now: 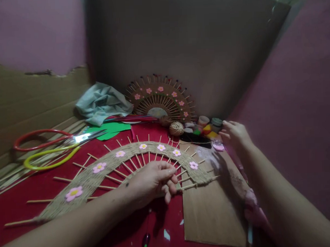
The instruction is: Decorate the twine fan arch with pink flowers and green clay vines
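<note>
A fan-shaped frame of thin sticks woven with brown twine (152,147) lies on the red surface. Pink clay-like flowers (74,193), most with yellow centres, dot its band. Over the fan's inner edge, my left hand (158,180) has thumb and index finger pressed together with the other fingers curled; whatever they may hold is too small to make out. My right hand (235,135) reaches to the back right beside a small dark jar (216,124), fingers extended and slightly apart. Whether its fingertips touch the jar is unclear.
Red-and-yellow-handled scissors (76,139) lie left near green sheets (113,130). Behind stand a finished-looking stick fan (160,98), crumpled cloth (104,102) and a twine ball (176,128). A cardboard piece (212,216) lies right; a green-handled tool (145,244) is in front.
</note>
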